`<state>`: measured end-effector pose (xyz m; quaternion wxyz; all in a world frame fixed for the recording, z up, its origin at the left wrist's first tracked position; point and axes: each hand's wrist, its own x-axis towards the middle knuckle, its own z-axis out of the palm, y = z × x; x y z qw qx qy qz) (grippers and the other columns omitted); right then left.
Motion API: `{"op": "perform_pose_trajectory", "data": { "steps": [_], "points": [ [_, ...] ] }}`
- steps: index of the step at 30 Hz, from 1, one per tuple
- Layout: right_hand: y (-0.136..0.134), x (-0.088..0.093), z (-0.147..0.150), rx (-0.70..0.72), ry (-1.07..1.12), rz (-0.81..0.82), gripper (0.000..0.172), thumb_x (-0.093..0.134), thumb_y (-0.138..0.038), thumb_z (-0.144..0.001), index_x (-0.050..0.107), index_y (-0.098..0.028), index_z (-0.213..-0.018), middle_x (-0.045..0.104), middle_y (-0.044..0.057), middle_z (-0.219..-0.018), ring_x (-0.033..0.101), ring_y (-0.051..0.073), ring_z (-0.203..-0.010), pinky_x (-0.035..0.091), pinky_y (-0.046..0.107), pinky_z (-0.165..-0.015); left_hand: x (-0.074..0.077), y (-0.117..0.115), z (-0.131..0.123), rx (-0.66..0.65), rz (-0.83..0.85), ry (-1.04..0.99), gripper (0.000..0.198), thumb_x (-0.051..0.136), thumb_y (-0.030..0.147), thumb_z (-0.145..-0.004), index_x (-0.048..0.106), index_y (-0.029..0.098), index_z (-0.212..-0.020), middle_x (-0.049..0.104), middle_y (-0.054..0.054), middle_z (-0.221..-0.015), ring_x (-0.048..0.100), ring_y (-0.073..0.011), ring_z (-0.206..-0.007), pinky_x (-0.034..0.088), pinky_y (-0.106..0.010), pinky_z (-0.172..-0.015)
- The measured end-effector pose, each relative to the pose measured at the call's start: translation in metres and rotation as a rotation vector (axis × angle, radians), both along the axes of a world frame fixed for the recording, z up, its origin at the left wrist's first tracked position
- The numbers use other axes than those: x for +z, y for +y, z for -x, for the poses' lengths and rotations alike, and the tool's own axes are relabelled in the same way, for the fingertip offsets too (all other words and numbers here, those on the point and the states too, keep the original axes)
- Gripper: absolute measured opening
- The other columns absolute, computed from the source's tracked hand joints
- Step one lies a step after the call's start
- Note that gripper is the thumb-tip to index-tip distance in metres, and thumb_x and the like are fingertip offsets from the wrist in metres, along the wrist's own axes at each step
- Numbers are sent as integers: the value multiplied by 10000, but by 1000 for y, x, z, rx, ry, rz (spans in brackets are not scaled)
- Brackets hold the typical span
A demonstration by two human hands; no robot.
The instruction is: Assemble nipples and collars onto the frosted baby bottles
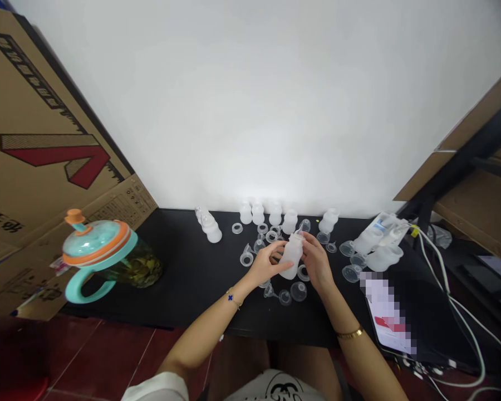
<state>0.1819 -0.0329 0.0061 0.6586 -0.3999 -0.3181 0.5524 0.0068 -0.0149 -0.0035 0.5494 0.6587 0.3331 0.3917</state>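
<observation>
Fingers [280, 268] of the left hand [265, 264] clamped on the side of a white bottle [291, 257], thumb laid across its lower front. Bottle above the near half of the black table [183, 289], between the two hands, neck leaning slightly to the right. Right hand [318, 266] at the neck, fingers bent inward; a clear piece [304, 225] shows just beyond the mouth, and from this angle we cannot tell whether the right fingers pinch it or only the bottle.

Our judgement on the step: two-handed work at the neck, best done with the left hand as the anchor. The wall looks soft, so we would hold it low and lightly, lest the mouth squeeze out of round. Mouth square to the right fingertips, even pressure all round, no twisting at the wrist. Clear rings [271, 236] and a clear domed cup [299, 291] lie near; we would mind our forearms there, loose parts roll easily
</observation>
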Motion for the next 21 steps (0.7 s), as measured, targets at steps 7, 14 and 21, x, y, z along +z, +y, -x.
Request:
{"op": "perform_pose_trajectory", "data": {
  "steps": [7, 14, 21],
  "points": [
    [0, 0, 1, 0, -3, -10, 335, 834, -393, -720, 742, -289, -1025, 732, 17, -1098, 664, 236, -1001, 523, 344, -824, 2, -1, 1, 1, -41, 40, 644, 796, 479, -773, 596, 191, -1314, 727, -108, -1164, 713, -216, -872, 536, -271, -664],
    [0, -1, 1, 1, -14, -9, 361, 844, -402, -707, 745, -283, -1034, 736, 25, -1083, 669, 241, -977, 526, 346, -807, 1, -2, 1, 12, -71, 82, 665, 792, 502, -769, 598, 206, -1332, 722, -104, -1176, 704, -210, -848, 544, -283, -675],
    [1, -2, 2, 31, -1, -3, 385, 857, -406, -701, 755, -259, -1043, 748, 41, -1070, 664, 243, -980, 514, 336, -823, 5, -4, 2, 14, -115, 108, 648, 778, 508, -786, 604, 226, -1343, 721, -91, -1161, 700, -215, -863, 553, -295, -695]
  ]
}}
